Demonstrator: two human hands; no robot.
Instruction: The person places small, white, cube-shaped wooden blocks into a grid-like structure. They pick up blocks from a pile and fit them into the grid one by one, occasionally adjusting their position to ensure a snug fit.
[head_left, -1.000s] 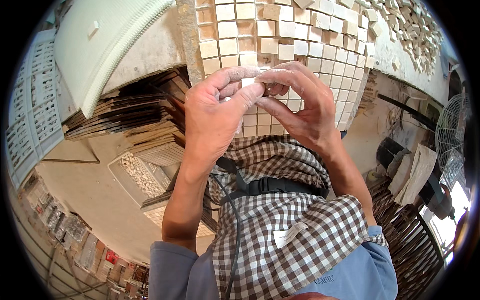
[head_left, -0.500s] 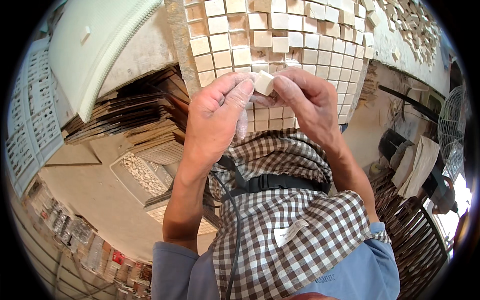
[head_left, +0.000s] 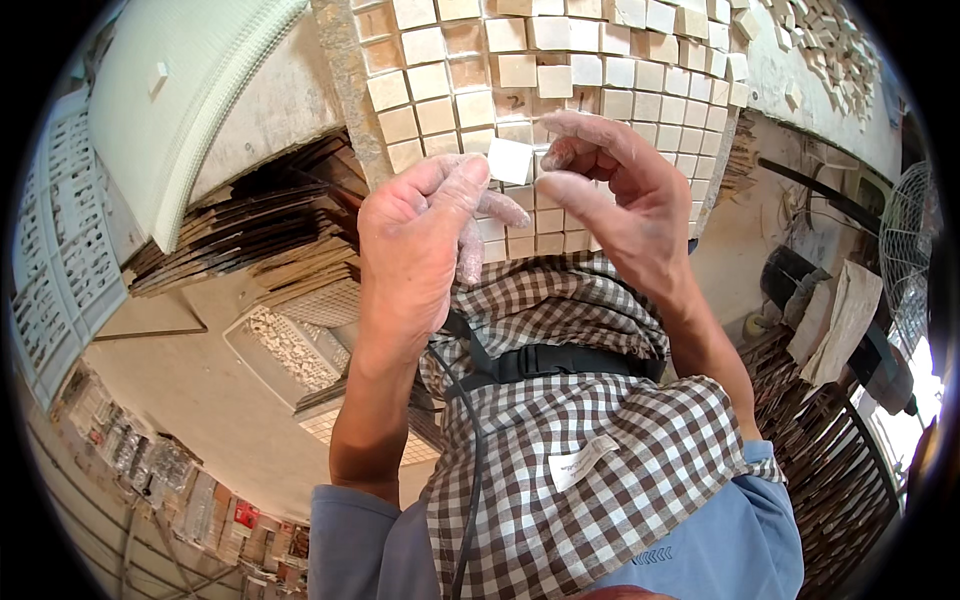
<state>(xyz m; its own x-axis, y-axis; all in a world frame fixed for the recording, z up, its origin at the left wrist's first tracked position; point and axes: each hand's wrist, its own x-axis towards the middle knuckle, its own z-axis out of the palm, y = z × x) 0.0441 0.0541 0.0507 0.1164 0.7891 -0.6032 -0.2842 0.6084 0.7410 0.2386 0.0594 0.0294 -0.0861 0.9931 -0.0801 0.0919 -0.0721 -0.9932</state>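
Note:
My left hand [head_left: 415,240] pinches a small white square tile [head_left: 510,160] between thumb and fingers, held up in front of a board of beige and white square mosaic tiles [head_left: 600,70]. My right hand [head_left: 625,200] is just to the right of the tile. Its fingers are curled and apart, and the fingertips are close to the tile's right edge. I cannot tell whether they touch it. Both hands are dusty. A checked cloth [head_left: 560,430] hangs below them over my chest.
Stacks of flat brown sheets [head_left: 250,240] lie at the left under a curved white mesh sheet [head_left: 190,110]. A tray of small stone pieces [head_left: 290,345] sits lower left. Loose tile pieces [head_left: 830,50] lie at the upper right, with a fan [head_left: 905,250] at the right edge.
My hands were closed together around the tile. They have drawn slightly apart, so the tile now shows plainly at my left thumb, and my right fingers have loosened.

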